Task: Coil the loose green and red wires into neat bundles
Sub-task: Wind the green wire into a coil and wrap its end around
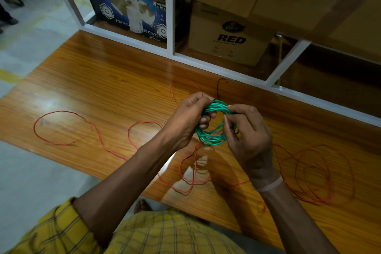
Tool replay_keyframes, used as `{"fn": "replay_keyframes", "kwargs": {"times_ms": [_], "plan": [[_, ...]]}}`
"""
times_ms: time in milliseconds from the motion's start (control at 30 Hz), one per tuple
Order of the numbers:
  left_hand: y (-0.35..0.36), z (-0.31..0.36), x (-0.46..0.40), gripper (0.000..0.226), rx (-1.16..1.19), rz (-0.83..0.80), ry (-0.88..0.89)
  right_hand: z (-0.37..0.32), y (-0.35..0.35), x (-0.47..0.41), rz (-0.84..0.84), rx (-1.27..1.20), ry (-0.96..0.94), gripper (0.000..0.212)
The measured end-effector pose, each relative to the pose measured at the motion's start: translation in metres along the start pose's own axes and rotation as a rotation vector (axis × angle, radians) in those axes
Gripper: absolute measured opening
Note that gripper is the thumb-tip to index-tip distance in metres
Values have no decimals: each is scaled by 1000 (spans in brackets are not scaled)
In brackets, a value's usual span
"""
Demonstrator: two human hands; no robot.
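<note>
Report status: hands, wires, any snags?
Both hands, left hand and right hand, gripping green coil. Red wire loose across table. Nothing obstructing.

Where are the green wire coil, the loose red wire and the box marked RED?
green wire coil [212, 137], head view, lower loops.
red wire [61, 112], head view, left loop.
RED box [231, 47], head view, front face.

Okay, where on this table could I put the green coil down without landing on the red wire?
Bare wood lies at the table's far left, between the white shelf frame and the red wire. Near and right of both hands it is crowded with red loops.
</note>
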State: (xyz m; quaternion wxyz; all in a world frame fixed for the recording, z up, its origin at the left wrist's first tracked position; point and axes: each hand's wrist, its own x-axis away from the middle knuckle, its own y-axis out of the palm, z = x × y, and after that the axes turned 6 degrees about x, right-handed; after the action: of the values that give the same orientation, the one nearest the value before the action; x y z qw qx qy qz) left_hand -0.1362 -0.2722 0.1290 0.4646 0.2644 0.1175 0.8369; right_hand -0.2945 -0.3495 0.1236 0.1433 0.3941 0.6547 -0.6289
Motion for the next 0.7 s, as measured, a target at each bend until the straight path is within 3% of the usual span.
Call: {"fn": "replay_keyframes", "kwargs": {"times_ms": [367,700], "plan": [[-12,-1,0,19,-72,-5,115,-5,-9,-7,-140,-72,66,6],[-25,-6,10,17,-310,10,173,-11,-12,-17,-254,-351,446,6]]}}
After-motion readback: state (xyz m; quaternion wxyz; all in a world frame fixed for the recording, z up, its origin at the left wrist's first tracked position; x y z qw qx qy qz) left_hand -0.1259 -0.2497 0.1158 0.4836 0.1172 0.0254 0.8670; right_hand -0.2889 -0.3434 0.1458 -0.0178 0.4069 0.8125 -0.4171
